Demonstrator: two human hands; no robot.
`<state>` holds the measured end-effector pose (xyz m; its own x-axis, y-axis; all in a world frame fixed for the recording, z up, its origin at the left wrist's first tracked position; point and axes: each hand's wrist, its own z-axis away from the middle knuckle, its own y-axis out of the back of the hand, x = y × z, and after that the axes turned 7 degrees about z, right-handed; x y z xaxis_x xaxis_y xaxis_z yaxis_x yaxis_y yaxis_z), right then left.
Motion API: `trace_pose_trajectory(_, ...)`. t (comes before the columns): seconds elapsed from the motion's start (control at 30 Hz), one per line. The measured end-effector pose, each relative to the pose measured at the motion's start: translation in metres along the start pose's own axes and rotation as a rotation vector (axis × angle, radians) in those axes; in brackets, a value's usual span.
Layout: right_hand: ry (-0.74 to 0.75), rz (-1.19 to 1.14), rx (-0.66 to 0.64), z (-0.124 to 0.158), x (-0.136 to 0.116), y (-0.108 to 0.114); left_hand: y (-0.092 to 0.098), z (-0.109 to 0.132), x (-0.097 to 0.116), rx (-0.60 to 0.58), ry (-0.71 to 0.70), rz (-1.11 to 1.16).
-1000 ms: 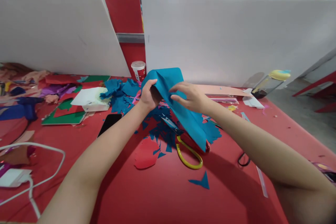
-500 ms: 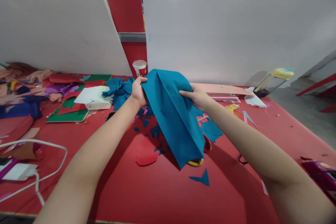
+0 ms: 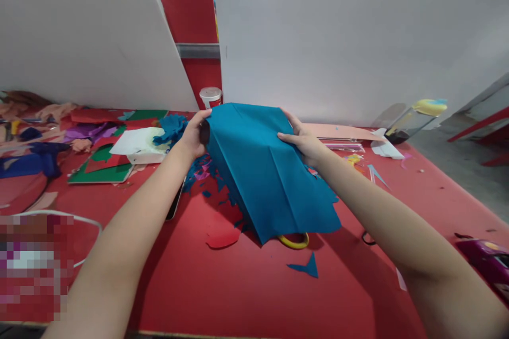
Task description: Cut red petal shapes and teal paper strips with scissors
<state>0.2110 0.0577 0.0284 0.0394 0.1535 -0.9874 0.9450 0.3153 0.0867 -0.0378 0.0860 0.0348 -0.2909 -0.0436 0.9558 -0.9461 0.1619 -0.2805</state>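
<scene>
2 hands [image 3: 196,135] on 1 teal sheet [image 3: 262,169]. Behind sheet: 1 paper cup [image 3: 211,96], 2 white dividers [image 3: 350,47]. Right of sheet: 1 bottle [image 3: 413,119]; below it, 1 yellow scissor loop [image 3: 294,242].

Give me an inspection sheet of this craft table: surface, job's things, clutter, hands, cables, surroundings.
Surface: red table, strewn with paper offcuts.
Job's things: blue sheet, creased, held up by its top corners, its lower edge hanging down toward the table.
Clutter: blue scraps; blue triangle; red cutout; yellow scissor handle poking out under the sheet; green and red card; white box; cup; bottle lying tilted; phone, partly under the left arm.
Hands: left hand grips the sheet's left corner; right hand grips its right corner.
Cables: white cable at the left edge.
Surroundings: white dividers behind the table; other people beyond them.
</scene>
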Motion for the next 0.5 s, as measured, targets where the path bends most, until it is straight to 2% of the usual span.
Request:
trace_pose_trajectory(0.2,-0.071,-0.026,0.007,0.003,0.012,-0.005,0.006,0.006,-0.001,-0.010,0.120,0.111)
trace_pose_trajectory(0.43,0.007,-0.037,-0.093,0.009,-0.003,-0.011,0.012,0.009,0.004,0.104,-0.030,0.185)
trace_pose_trajectory(0.5,0.038,-0.018,-0.093,0.010,-0.008,-0.011,0.010,0.010,0.010,0.091,-0.052,0.179)
